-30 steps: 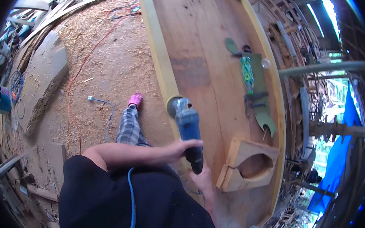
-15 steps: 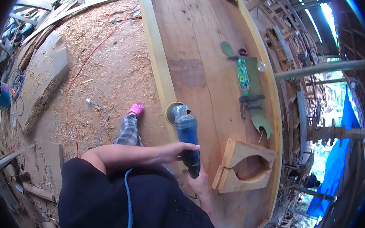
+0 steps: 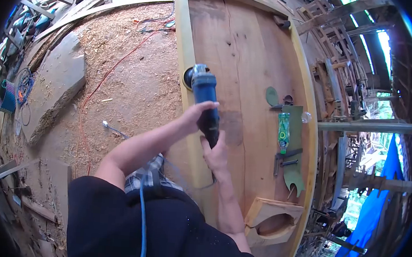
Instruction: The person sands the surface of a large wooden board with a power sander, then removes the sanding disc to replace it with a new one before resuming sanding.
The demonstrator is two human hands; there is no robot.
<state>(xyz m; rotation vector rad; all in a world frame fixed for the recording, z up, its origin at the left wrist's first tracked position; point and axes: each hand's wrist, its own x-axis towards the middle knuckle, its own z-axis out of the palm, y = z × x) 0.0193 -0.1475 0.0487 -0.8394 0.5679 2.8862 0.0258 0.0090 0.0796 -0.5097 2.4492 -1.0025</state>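
I had both hands clenched around the blue angle grinder (image 3: 203, 97) at mid-frame: my left hand (image 3: 195, 116) wrapped over its body, my right hand (image 3: 216, 153) gripping the tail end. Its disc sat against the yellow edge (image 3: 185, 46) of the big wooden slab (image 3: 249, 60).

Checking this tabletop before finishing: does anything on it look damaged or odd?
Yes: a dark crack runs lengthwise along the big wooden tabletop, beside the blue angle grinder held in both hands, left and right.
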